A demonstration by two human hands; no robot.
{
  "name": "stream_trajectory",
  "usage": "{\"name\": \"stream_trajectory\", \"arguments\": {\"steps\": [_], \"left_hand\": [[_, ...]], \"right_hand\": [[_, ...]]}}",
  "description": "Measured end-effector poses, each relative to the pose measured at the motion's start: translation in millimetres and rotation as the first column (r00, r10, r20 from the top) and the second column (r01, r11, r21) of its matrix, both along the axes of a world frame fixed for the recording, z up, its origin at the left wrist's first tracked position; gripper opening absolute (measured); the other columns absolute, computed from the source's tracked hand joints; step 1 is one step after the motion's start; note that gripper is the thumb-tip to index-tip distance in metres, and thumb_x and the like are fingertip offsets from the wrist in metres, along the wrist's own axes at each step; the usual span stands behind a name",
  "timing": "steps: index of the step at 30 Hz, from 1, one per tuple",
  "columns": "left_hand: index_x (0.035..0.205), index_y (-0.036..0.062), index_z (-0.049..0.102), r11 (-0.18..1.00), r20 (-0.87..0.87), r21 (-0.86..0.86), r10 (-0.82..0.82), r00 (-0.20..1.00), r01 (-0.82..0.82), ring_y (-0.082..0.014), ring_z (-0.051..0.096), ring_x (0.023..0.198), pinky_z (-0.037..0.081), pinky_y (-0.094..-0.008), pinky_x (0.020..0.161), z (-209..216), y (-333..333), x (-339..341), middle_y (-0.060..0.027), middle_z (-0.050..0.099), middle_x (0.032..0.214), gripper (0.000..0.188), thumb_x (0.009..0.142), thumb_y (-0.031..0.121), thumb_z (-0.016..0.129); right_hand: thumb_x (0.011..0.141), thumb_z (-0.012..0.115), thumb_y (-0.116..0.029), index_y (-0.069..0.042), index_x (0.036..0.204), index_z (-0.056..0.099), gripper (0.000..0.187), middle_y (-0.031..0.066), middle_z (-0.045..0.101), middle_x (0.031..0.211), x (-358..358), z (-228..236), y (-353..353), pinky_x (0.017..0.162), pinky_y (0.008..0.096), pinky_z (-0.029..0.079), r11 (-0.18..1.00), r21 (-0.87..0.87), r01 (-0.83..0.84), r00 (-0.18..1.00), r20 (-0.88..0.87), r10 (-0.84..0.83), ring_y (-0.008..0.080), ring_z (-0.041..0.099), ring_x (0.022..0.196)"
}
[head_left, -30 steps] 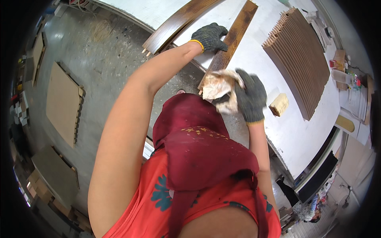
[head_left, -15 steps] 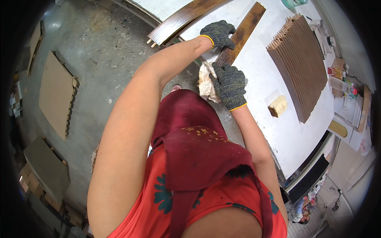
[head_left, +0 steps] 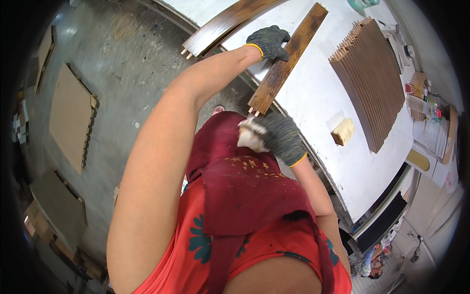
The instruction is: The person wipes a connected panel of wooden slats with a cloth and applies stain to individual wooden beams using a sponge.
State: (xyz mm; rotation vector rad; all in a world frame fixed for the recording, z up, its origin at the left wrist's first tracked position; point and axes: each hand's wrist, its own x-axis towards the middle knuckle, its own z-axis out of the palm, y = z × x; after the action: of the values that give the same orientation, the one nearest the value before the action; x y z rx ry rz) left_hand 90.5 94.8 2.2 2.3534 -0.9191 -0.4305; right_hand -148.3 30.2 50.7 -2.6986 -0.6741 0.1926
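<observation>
A dark-stained wooden slat [head_left: 289,59] lies slanting across the white table, its near end with two pale dowels jutting past the table edge. My left hand [head_left: 268,42], in a dark knitted glove with yellow cuff, grips the slat's left edge, its thumb against the wood. Closed around a stained white rag [head_left: 251,136], my gloved right hand [head_left: 283,138] hangs just off the slat's near end, above my apron; it is slightly blurred. Further left, more curved brown slats [head_left: 215,32] with dowel ends rest at the table's edge.
On the white table [head_left: 318,103] are a pale yellow block [head_left: 342,131] and a row of many brown slats [head_left: 374,83] set side by side. A green glass container [head_left: 363,4] stands at the far edge. Flat panels [head_left: 68,117] are on the grey floor at left.
My right hand has drawn the rag toward me, down along the slat and off its near end, baring the dowels. The left hand stays in place on the slat.
</observation>
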Motion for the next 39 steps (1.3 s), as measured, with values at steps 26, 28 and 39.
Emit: {"name": "stream_trajectory", "arguments": {"steps": [26, 28, 39], "left_hand": [[0.137, -0.0022, 0.027, 0.991, 0.181, -0.017, 0.137, 0.974, -0.136, -0.0351, 0.045, 0.112, 0.035, -0.0449, 0.096, 19, -36, -57, -0.0220, 0.044, 0.124, 0.109, 0.056, 0.045, 0.081], [0.139, -0.0011, 0.023, 0.988, 0.159, 0.020, 0.147, 0.976, -0.152, -0.0355, 0.043, 0.113, 0.035, -0.0457, 0.098, 20, -41, -59, -0.0208, 0.044, 0.124, 0.105, 0.061, 0.042, 0.079], [0.141, 0.0021, 0.024, 0.972, -0.093, -0.075, 0.215, 0.972, -0.222, -0.0339, 0.049, 0.110, 0.039, -0.0435, 0.098, 26, -25, -48, -0.0203, 0.051, 0.118, 0.100, 0.061, 0.022, 0.079]], "right_hand": [[0.086, 0.059, -0.012, -0.004, 0.108, 0.062, 0.023, 0.0113, 0.062, 0.099, -184, 26, -145, 0.084, 0.0340, 0.046, 0.406, 0.242, 0.881, 0.400, 0.079, -0.913, 0.0240, 0.058, 0.089], [0.088, 0.060, -0.016, -0.001, 0.106, 0.063, 0.024, 0.0083, 0.063, 0.100, -203, 39, -178, 0.083, 0.0319, 0.046, -0.015, 0.431, 0.902, 0.030, -0.096, -0.995, 0.0168, 0.057, 0.090], [0.089, 0.056, -0.031, -0.002, 0.131, 0.046, 0.053, 0.0214, 0.046, 0.133, -231, -68, -244, 0.104, 0.0414, 0.032, -0.086, -0.114, 0.990, -0.017, 0.504, -0.864, 0.0337, 0.042, 0.125]]}}
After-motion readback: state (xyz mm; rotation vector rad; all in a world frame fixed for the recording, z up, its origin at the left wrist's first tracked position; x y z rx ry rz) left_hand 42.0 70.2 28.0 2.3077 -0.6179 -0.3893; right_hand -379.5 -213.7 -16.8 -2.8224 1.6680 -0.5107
